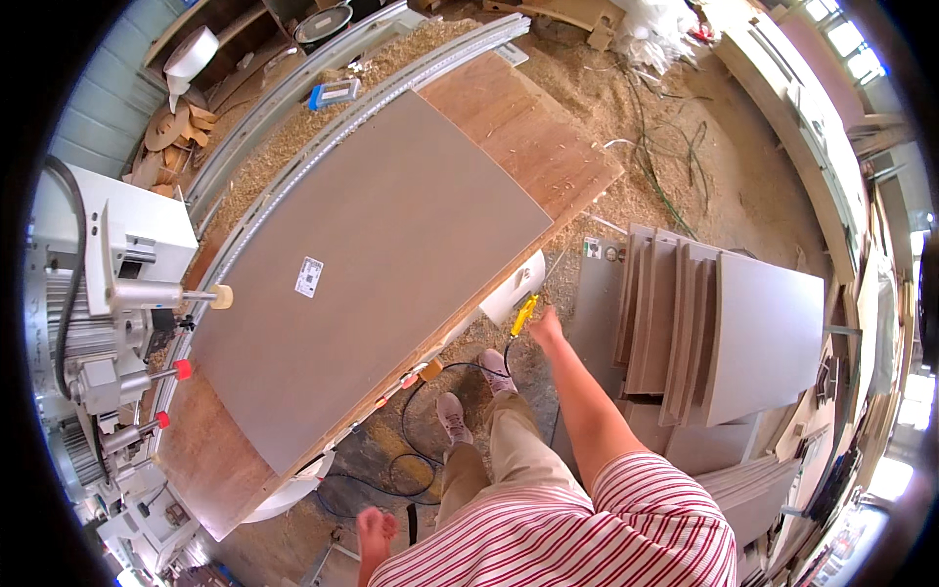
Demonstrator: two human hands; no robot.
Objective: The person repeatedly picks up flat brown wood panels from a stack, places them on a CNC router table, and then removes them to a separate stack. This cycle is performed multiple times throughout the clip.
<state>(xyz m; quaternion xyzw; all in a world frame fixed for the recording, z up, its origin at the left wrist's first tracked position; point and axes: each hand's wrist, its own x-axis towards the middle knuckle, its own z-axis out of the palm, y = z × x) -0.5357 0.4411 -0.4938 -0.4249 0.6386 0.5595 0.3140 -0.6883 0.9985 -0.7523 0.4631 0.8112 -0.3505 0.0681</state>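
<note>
My right hand (546, 327) reaches forward just off the near edge of a worktable. Its fingers are curled against a yellow air blow gun (524, 315), which trails a thin black hose (405, 430) down over the floor. On the table lies a large grey-brown panel (381, 235) with a small white label (309, 277). Bare plywood (518, 117) shows at both ends of the panel. Low at my left side, my left hand (376, 531) has its fingers curled, with nothing visible in them, and is slightly blurred.
Machinery (117, 293) with red-tipped rods stands at the left. A metal rail (323, 157) follows the table's far side, near a blue-and-clear object (334, 94). Stacked panels (763, 323) lean at my right. Sawdust (577, 78) and green cords (665, 186) cover the floor ahead.
</note>
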